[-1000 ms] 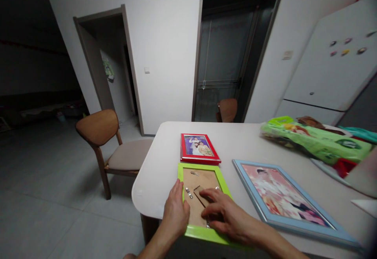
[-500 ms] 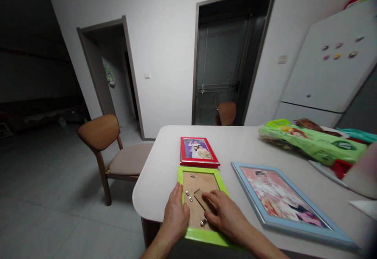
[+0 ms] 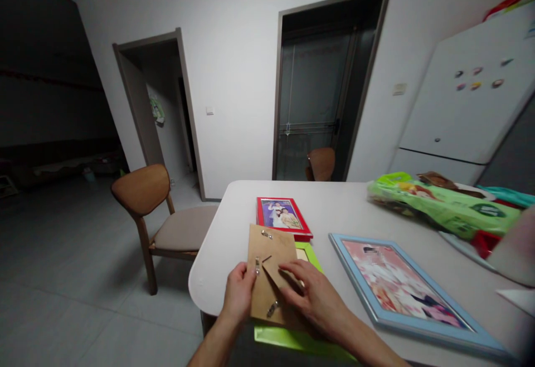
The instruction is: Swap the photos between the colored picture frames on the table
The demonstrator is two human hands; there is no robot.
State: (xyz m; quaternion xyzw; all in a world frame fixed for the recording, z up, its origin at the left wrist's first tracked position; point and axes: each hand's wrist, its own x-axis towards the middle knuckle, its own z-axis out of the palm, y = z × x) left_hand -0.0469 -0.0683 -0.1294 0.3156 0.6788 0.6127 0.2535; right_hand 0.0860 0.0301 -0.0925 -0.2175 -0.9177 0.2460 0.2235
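A brown picture frame backing board with metal clips and a fold-out stand flap is lifted above the lime green picture frame. My left hand is closed on the board's left edge, thumb near a clip. My right hand has its thumb and fingers on the stand flap at the board's right side. The board covers most of the green frame, whose lower bar and upper right corner show. Just behind lies a red picture frame with a photo of people.
To the right a large light blue picture frame lies on the white table. Green plastic packaging rests at the table's far right. A wooden chair stands to the left, and a white refrigerator is at the back right.
The backing board has come up out of the green frame and tilted, held by both hands. My left hand has moved from the frame's side to the board's edge.
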